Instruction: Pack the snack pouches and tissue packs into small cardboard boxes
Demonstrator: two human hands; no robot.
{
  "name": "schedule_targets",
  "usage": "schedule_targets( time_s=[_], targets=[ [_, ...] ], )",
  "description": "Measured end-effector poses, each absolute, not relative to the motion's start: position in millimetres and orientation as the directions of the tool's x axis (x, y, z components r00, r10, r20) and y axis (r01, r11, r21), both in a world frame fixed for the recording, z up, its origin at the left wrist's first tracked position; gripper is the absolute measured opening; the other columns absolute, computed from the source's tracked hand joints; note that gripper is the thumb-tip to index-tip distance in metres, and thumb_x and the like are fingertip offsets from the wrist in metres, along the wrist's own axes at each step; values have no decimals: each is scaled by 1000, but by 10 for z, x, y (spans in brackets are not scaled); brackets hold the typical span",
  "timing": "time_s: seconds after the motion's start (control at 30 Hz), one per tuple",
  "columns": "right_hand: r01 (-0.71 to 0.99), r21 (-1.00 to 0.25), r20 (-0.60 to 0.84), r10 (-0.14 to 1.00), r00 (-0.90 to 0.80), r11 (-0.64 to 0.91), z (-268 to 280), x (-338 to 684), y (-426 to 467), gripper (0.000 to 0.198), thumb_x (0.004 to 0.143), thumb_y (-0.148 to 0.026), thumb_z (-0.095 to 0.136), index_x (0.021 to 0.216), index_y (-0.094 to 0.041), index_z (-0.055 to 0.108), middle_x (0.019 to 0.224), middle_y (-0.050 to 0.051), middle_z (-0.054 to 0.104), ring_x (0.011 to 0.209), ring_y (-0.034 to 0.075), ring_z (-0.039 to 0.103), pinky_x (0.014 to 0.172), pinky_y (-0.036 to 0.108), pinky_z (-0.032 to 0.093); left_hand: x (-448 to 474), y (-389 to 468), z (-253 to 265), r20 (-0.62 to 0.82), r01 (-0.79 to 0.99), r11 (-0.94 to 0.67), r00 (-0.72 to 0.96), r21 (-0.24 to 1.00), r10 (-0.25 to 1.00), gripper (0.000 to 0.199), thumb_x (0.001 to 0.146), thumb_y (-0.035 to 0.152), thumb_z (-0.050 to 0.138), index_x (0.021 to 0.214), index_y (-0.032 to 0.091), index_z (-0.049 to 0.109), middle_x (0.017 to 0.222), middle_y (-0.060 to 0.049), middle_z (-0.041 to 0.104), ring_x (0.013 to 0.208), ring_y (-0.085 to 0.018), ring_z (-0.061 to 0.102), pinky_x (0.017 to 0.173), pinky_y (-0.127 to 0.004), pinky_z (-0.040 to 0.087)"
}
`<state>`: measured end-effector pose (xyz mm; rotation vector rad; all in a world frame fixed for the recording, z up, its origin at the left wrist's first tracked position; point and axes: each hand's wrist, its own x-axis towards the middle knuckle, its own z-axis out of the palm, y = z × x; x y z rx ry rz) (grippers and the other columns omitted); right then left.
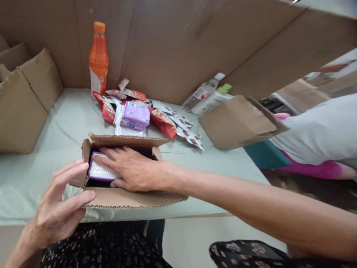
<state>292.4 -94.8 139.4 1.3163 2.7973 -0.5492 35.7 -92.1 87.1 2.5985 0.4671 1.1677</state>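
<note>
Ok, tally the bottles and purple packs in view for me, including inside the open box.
Bottles: 3 (orange bottle, clear bottle, white bottle with a green cap)
Purple packs: 2 (purple pack inside the open box, at the right hand; second purple pack outside it)
Total: 5

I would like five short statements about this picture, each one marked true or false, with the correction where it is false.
1. The right hand reaches into an open cardboard box. True.
2. The orange bottle lies on its side. False: the orange bottle stands upright.
3. A purple-edged pack is in the box. True.
4. The left hand holds a clear bottle. False: the left hand is at one end of the box.
5. The bottle with the green cap is tilted. True.
</note>
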Motion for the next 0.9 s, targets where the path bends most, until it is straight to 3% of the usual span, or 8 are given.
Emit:
schedule_targets(
  time_s=[0.13,0.23,0.43,0.5,0.6,0.77,0.83,0.9],
  targets=[
    [773,-235,107,806,-583,590,1890,3234,-1048,43,101,-27,63,143,-24,64,152,11,63,135,32,61,116,56,50,338,-900,825,665,206,-916,636,343,392,45,85,-8,53,112,23,71,172,-4,39,155,-31,45,116,-51,54],
    [882,-256,276,905,-325,395,2015,3712,-735,42,102,-33,57,143,-32,65,144,4,68,135,30,62,118,56,48,323,-896,794,652,216,-893,619,395,438,48,83,-9,54,114,24,72,169,-5,44,152,-34,47,114,-56,56],
    [979,-124,-65,983,-170,162,1298,4258,484,124,70,-49,92,171,-22,26,176,20,29,160,47,27,124,71,29,303,-936,792,641,259,-876,602,406,476,48,82,-6,57,112,26,75,162,-9,52,148,-36,51,110,-59,59],
    [988,-95,-135,982,-134,122,1085,4185,743,129,70,-49,92,172,-19,20,175,25,27,160,48,28,124,70,28,301,-957,800,638,292,-861,582,415,505,49,82,-8,57,111,27,75,163,-5,51,149,-34,51,113,-56,58],
    [990,-88,-156,980,-122,109,974,4050,857,112,76,-41,87,168,-15,28,163,27,46,149,47,45,120,65,34,290,-971,827,621,341,-847,577,407,530,50,83,-7,57,112,30,74,167,1,47,150,-31,51,117,-52,54],
    [937,-291,150,976,-156,194,975,4291,255,104,78,-51,82,164,-17,35,164,21,47,149,40,46,124,56,34,287,-946,928,593,340,-831,585,440,553,63,84,-3,60,123,43,76,167,8,48,147,-30,54,116,-52,53],
    [877,-433,315,947,-71,210,893,4521,-229,106,74,-56,83,162,-18,38,166,20,45,150,39,45,125,56,35,282,-907,935,591,331,-838,597,434,542,77,84,0,61,136,56,68,167,14,47,146,-29,56,111,-52,56],
    [827,-542,345,937,58,148,762,4747,-771,104,73,-58,83,159,-19,42,165,20,47,148,39,48,123,56,39,233,-823,873,579,346,-831,599,436,553,80,86,6,61,142,63,59,167,17,45,146,-32,55,108,-56,57]
  ],
)
